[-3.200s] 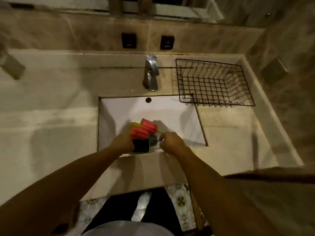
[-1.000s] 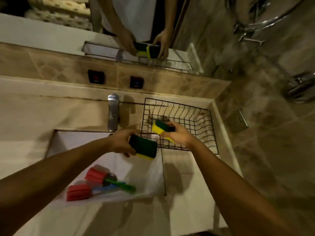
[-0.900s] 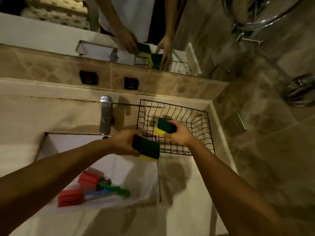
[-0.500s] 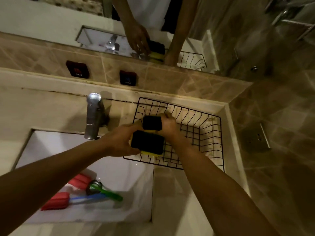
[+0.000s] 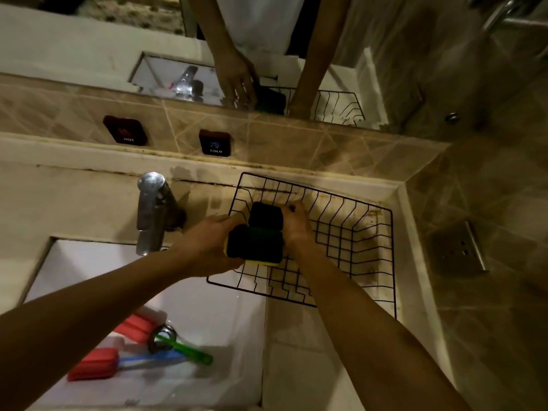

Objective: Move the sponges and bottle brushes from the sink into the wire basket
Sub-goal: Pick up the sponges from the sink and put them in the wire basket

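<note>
Both hands reach into the left end of the black wire basket (image 5: 350, 229) on the counter. My left hand (image 5: 207, 244) grips a green-and-yellow sponge (image 5: 255, 243), held over the basket's near left part. My right hand (image 5: 296, 225) holds a second dark green sponge (image 5: 265, 215) just behind it, low inside the basket. In the white sink (image 5: 213, 315) lie two bottle brushes with red foam heads: one with a green handle (image 5: 184, 348), one with a blue handle (image 5: 98, 363).
A chrome faucet (image 5: 151, 212) stands behind the sink, left of the basket. Black HOT (image 5: 126, 130) and COLD (image 5: 215, 143) buttons sit on the tiled back wall under a mirror. A wall socket (image 5: 459, 247) is on the right wall.
Both hands carried the sponges from above the sink's edge forward and down into the basket. The two brushes stayed in the sink.
</note>
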The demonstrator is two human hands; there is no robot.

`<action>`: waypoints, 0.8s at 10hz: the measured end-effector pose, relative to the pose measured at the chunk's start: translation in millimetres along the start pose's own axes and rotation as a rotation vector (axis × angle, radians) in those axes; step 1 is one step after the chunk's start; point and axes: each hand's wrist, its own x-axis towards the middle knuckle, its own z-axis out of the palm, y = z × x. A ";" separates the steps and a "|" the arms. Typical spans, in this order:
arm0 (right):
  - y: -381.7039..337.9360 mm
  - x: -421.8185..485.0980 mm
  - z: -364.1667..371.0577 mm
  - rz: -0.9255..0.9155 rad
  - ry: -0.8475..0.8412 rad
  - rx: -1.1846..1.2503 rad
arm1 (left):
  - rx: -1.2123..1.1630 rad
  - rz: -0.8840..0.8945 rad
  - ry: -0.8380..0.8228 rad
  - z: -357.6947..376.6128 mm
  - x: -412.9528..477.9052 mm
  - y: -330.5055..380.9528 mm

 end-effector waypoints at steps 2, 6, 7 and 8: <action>2.7 -41.1 -49.2 -0.176 0.053 -0.124 | 0.273 0.031 0.155 4.9 36.0 4.2; 43.5 -87.5 -73.7 -0.116 0.019 -0.160 | 0.603 0.009 0.161 40.3 81.3 18.1; 42.7 -98.4 -68.4 -0.176 0.039 -0.109 | 0.530 -0.052 0.211 35.8 70.1 27.8; 30.0 -114.1 -62.5 -0.258 0.073 -0.105 | 0.438 -0.127 0.240 31.9 49.6 28.8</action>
